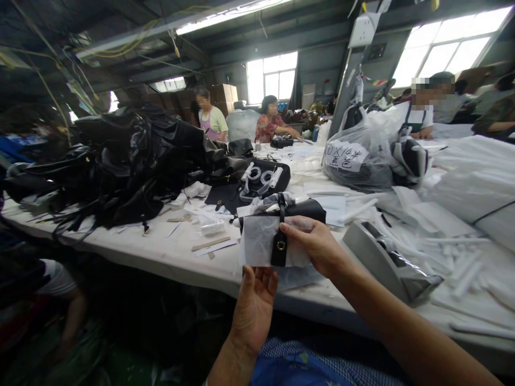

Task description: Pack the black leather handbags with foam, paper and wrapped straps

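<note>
In the head view a small black handbag [309,209] lies at the near edge of the table, a sheet of white tissue paper [259,238] over its front. A black strap [279,253] with a gold-coloured ring runs down over the paper. My right hand [316,244] is closed on the bag's right side, its thumb pressing beside the strap. Below the paper's lower edge is my left hand [255,303], palm up, thumb at the front and fingers curled under the bag. The left fingertips are partly hidden.
A grey tape dispenser [378,262] stands close to my right forearm. Black bags [132,155] are heaped at the left; another black bag [225,198] with wrapped handles lies behind. A labelled plastic sack [358,161] and white foam strips [466,268] are at the right. Several co-workers sit beyond.
</note>
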### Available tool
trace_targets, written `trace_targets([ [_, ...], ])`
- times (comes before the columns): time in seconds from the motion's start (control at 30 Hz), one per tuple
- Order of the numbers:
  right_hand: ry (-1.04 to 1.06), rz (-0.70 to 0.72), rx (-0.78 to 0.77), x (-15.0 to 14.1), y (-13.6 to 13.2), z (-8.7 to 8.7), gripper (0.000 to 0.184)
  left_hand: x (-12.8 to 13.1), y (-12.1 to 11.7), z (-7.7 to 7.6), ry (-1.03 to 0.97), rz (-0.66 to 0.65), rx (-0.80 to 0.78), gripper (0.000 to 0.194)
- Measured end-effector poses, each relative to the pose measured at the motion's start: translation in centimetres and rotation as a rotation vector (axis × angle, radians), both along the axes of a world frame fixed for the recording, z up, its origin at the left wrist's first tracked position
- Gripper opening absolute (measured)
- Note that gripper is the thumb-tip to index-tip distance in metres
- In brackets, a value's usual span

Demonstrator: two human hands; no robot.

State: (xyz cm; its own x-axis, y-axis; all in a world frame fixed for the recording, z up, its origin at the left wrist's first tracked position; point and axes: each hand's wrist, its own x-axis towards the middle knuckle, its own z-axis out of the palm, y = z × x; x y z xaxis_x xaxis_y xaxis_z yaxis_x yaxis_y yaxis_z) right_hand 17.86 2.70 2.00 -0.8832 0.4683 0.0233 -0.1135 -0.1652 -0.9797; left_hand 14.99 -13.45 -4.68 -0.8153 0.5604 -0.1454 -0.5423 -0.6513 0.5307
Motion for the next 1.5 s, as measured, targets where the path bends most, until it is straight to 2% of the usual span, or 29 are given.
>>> trace_targets([
  [0.07, -0.005, -0.016, 0.053, 0.1, -0.1, -0.1, 0.040, 0.6, 0.4, -0.1, 0.118, -0.059, -0.015, 0.041],
  [0.13, 0.006, -0.025, 0.104, 0.2, -0.2, -0.2, 0.038, 0.8, 1.2, 0.3, 0.282, -0.063, -0.063, 0.048],
  [0.2, 0.023, -0.034, 0.150, 0.2, -0.2, -0.3, 0.038, 0.6, 2.3, 1.0, 0.371, 0.018, -0.163, 0.047],
  [0.3, 0.018, -0.086, 0.257, 0.3, -0.4, -0.6, 0.036, 0.3, 3.8, 1.8, 0.357, 0.199, -0.316, 0.041],
  [0.43, -0.002, -0.152, 0.353, 0.6, -0.6, -0.6, 0.034, 0.4, 4.6, 1.7, 0.370, 0.353, -0.473, 0.044],
  [0.53, -0.029, -0.080, 0.255, 1.1, -0.4, -0.4, 0.038, 0.3, 4.4, 1.2, 0.382, 0.376, -0.557, 0.045],
  [0.67, -0.005, 0.183, -0.105, 1.7, 0.2, -0.8, 0.061, 0.0, 3.7, 1.0, 0.377, 0.362, -0.615, 0.042],
  [0.73, 0.011, 0.215, -0.255, 1.9, 0.2, -1.3, 0.072, -0.1, 3.4, 1.2, 0.381, 0.360, -0.670, 0.041],
  [0.8, 0.014, 0.190, -0.337, 1.9, -0.2, -1.7, 0.067, -0.1, 3.2, 1.3, 0.379, 0.376, -0.665, 0.042],
  [0.9, 0.043, 0.137, -0.350, 1.7, -1.5, -2.3, 0.043, 0.0, 3.3, 1.1, 0.390, 0.398, -0.591, 0.047],
  [1.13, 0.063, -0.108, -0.198, 0.7, -3.5, -3.3, 0.037, 0.4, 3.4, 0.9, 0.376, 0.394, -0.597, 0.044],
  [1.3, 0.026, -0.132, -0.026, 0.7, -3.6, -2.5, 0.035, 0.2, 2.8, 1.1, 0.448, 0.353, -0.635, 0.044],
  [1.4, 0.041, -0.176, -0.004, 0.6, -4.0, -2.6, 0.031, 0.3, 2.9, 0.6, 0.404, 0.330, -0.626, 0.044],
  [1.5, 0.088, -0.280, 0.016, 0.1, -4.8, -3.3, 0.030, 0.6, 3.3, -0.3, 0.332, 0.326, -0.552, 0.046],
])
